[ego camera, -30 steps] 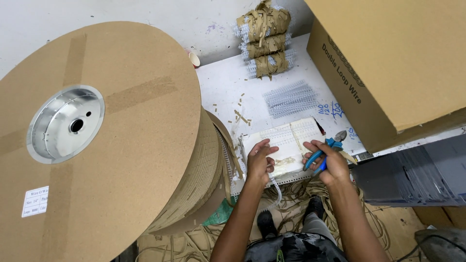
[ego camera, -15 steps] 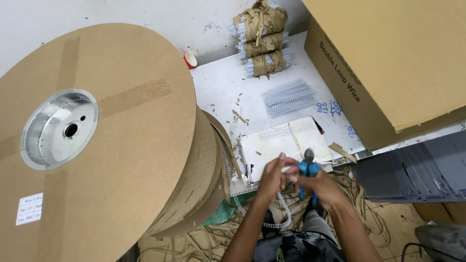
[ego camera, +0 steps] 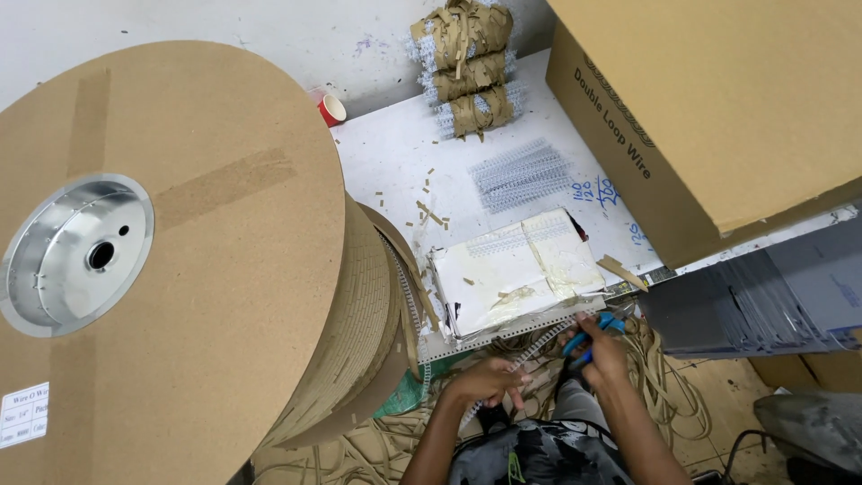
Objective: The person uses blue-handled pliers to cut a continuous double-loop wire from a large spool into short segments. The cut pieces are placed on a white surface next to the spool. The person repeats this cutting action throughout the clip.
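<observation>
Head camera, looking straight down: the left hand (ego camera: 489, 382) sits low at about 6 o'clock, fingers curled narrow around a strip of white looped wire (ego camera: 525, 357). The strip is thin and pale, a row of small loops like a comb, running up on a slant toward 1 o'clock from the left hand to the right hand (ego camera: 603, 348). The right hand is clenched on blue-handled cutters (ego camera: 593, 332), whose nose meets the upper end of the strip just under the table edge (ego camera: 503, 337); whether the blades are biting the wire cannot be made out.

Above the hands, near centre, a flat worn white pad (ego camera: 516, 269) lies on the white table. At 12 o'clock a loose batch of cut wire pieces (ego camera: 521, 175), and beyond it stacked bundles wrapped in brown paper (ego camera: 462, 67). A small red cup (ego camera: 330, 110) stands at 11 o'clock. The whole left side is filled by a huge cardboard spool (ego camera: 180, 260) with a metal hub (ego camera: 76, 254). A big cardboard box (ego camera: 718, 117) takes 2 o'clock, dark grey sheets (ego camera: 763, 301) at 3 o'clock. Brown paper strips (ego camera: 664, 377) litter the floor around the hands
</observation>
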